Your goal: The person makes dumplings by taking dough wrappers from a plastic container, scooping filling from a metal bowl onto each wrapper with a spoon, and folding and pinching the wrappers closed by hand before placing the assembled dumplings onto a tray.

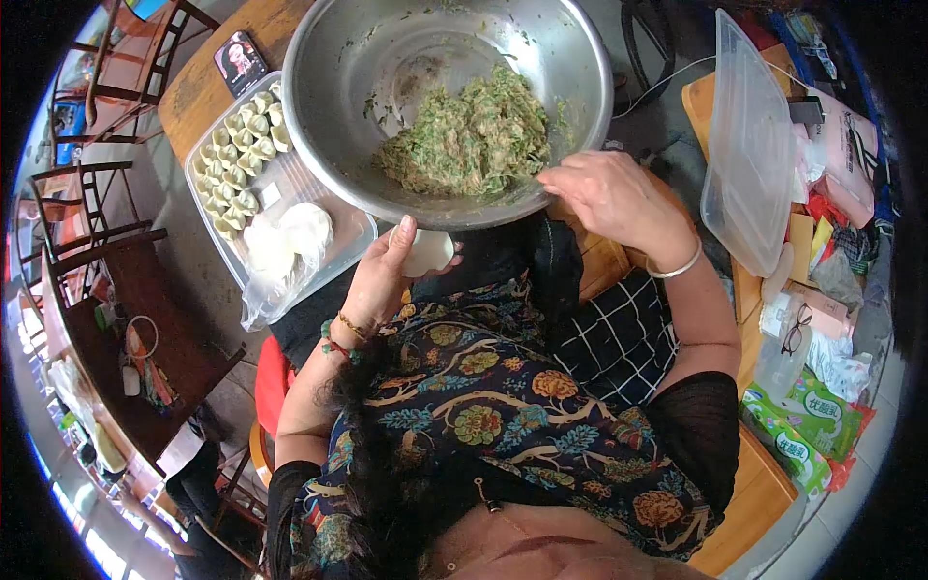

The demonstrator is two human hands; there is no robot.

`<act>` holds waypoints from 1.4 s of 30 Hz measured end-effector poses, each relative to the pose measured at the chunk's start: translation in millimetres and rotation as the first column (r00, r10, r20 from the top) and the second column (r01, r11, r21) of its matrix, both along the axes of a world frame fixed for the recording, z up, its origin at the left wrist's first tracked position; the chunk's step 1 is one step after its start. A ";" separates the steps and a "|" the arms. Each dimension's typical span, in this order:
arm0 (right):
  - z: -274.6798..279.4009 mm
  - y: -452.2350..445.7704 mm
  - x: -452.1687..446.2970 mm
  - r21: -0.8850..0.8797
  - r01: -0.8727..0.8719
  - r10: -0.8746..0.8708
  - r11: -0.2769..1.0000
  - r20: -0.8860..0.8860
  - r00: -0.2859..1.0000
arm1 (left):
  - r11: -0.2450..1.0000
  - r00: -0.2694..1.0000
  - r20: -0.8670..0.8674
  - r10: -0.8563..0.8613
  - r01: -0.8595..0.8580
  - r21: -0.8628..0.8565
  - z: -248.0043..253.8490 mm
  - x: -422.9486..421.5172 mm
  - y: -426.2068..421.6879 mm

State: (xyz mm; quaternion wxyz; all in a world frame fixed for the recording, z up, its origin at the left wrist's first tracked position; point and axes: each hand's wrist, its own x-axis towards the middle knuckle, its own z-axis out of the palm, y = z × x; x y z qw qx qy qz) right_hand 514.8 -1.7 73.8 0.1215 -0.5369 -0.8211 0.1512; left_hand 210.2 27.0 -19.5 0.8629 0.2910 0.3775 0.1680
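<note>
My left hand (pixel 385 271) holds a pale round dough wrapper (pixel 428 253) just below the rim of a large metal bowl (pixel 333 126). Green and pinkish filling (pixel 474 135) is heaped in the bowl. At the bowl's right rim, my right hand (pixel 604 196) has its fingers closed in a pinch beside the filling; what they hold, if anything, is hidden. Left of the bowl, a clear plastic tray (pixel 340 246) carries rows of folded dumplings (pixel 232 164) and a bag of white wrappers (pixel 290 237).
A phone (pixel 240 63) lies on the wooden table (pixel 193 97) behind the tray. To the right stands a clear plastic lid (pixel 747 155), with glasses (pixel 797 329), bags and green packages (pixel 817 411) near it. Chairs (pixel 126 72) and a dark table (pixel 145 319) are at left.
</note>
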 end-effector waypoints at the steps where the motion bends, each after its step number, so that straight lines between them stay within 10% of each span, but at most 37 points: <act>1: 1.6 3.7 3.3 -0.003 0.006 -0.006 1.000 -0.005 1.000 | 1.000 1.000 -0.002 0.009 -0.009 0.000 0.4 0.1 0.1; 16: -9.1 36.1 23.0 0.101 -0.038 0.039 0.994 -0.009 0.999 | 0.998 0.998 -0.006 0.067 -0.067 -0.020 2.2 0.0 0.1; 42: -16.1 8.7 0.1 -0.379 0.099 -0.237 0.920 -0.337 0.911 | 0.995 0.990 -0.124 0.074 -0.064 0.077 3.2 -0.1 0.6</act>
